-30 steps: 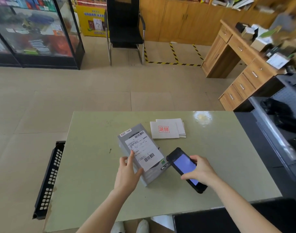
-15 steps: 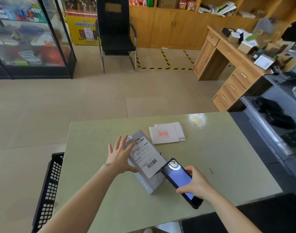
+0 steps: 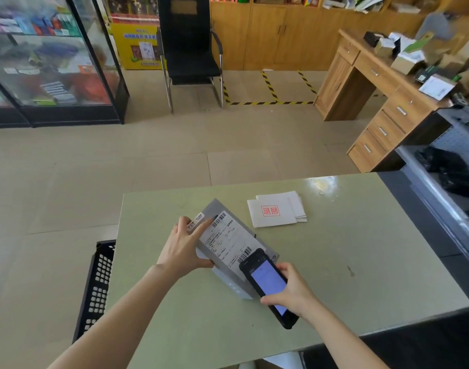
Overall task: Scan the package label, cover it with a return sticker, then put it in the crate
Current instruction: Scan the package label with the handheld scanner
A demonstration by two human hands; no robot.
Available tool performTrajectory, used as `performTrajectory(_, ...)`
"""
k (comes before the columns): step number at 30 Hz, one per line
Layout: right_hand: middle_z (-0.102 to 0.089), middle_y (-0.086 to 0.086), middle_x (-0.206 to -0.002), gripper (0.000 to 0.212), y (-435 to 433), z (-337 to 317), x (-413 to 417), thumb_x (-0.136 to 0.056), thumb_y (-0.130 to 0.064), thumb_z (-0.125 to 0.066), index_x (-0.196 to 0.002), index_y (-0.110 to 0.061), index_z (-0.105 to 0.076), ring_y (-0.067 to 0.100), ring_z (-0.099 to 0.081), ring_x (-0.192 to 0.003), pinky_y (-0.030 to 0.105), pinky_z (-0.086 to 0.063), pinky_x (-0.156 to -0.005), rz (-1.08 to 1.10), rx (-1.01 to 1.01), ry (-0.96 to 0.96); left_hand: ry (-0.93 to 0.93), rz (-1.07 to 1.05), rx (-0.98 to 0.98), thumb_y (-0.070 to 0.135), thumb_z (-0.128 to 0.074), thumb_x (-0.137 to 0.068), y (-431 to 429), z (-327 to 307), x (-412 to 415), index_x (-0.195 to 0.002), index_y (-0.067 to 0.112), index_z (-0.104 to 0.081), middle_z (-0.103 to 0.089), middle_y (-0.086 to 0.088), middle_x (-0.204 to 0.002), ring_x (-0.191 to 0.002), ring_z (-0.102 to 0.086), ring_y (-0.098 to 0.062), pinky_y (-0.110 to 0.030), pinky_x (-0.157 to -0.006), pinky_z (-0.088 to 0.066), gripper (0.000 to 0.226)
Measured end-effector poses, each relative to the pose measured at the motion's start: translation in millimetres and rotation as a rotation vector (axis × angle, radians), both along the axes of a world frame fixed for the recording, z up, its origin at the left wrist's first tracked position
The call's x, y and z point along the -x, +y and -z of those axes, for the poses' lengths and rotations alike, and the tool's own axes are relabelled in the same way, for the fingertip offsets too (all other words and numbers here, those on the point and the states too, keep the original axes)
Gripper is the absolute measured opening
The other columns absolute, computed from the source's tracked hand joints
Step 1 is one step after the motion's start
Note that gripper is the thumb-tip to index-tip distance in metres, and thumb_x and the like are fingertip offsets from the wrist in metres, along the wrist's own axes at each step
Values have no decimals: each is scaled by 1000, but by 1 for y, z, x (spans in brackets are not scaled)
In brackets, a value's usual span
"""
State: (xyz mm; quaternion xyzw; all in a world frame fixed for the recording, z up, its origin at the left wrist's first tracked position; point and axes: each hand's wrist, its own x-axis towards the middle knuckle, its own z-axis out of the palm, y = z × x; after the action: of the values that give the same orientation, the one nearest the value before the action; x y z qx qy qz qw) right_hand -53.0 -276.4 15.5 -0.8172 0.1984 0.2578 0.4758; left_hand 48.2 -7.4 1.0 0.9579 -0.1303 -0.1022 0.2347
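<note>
A grey package [image 3: 229,275] lies on the green table [image 3: 361,262], its white shipping label [image 3: 228,239] with barcodes facing up. My left hand [image 3: 184,247] grips the package's left edge, fingers over its top left corner. My right hand [image 3: 292,291] holds a black handheld scanner [image 3: 266,283] with a lit screen; its top end sits over the label's lower barcode. A small stack of white return stickers [image 3: 276,212] with a red stamp lies on the table beyond the package. The black perforated crate [image 3: 96,288] stands on the floor at the table's left side.
A wooden desk [image 3: 382,102] cluttered with boxes stands at the right, with a grey metal shelf [image 3: 441,182] beside the table. A black chair [image 3: 192,51] and a glass display cabinet [image 3: 52,62] stand across the tiled floor.
My left hand went from hovering open over the package to gripping its left edge. The scanner moved up over the label's lower barcode. The camera view tilted upward.
</note>
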Motion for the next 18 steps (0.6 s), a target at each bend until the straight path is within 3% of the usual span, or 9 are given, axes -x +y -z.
performTrajectory(4, -47, -8, -116, 86, 23, 5, -20, -53, -20, -85, -122, -24, -35, 8, -54, -97, 15, -42, -67, -47, -27, -17, -78, -54, -88, 50, -84, -58, 25, -19, 13, -144, 42, -27, -29, -9, -123, -107, -47, -29, -40, -83, -55, 103)
performTrajectory(7, -44, -7, -117, 91, 37, 10, -32, -53, -20, -87, -127, -20, -34, 12, -51, -102, 20, -42, -76, -87, -22, -25, -152, -71, -123, 39, -86, -62, 41, -26, 25, -142, 32, -39, -37, -17, -124, -107, -52, -36, -45, -81, -56, 93)
performTrajectory(10, -46, -6, -116, 89, 45, 14, -39, -52, -20, -87, -125, -19, -35, 14, -51, -102, 21, -43, -74, -118, -15, -39, -182, -74, -148, 32, -86, -66, 48, -30, 36, -143, 29, -40, -34, -22, -140, -106, -54, -39, -50, -85, -55, 90)
performTrajectory(13, -46, -7, -114, 85, 45, 17, -41, -51, -23, -87, -118, -23, -36, 13, -52, -100, 18, -42, -67, -129, -12, -50, -236, -33, -227, 34, -86, -65, 45, -36, 43, -142, 28, -40, -24, -16, -155, -93, -54, -35, -47, -79, -56, 90)
performTrajectory(15, -46, -6, -114, 84, 44, 19, -41, -51, -23, -86, -118, -24, -35, 14, -52, -101, 19, -42, -68, -130, -10, -54, -281, 21, -289, 32, -87, -64, 41, -40, 44, -140, 25, -44, -31, -12, -154, -84, -55, -38, -46, -74, -57, 87)
performTrajectory(18, -44, -7, -115, 87, 42, 22, -41, -51, -22, -87, -122, -22, -35, 15, -51, -103, 22, -43, -72, -125, -10, -54, -267, 87, -372, 32, -78, -76, 39, -40, 40, -142, 27, -30, -30, -7, -155, -98, -53, -42, -49, -79, -56, 82)
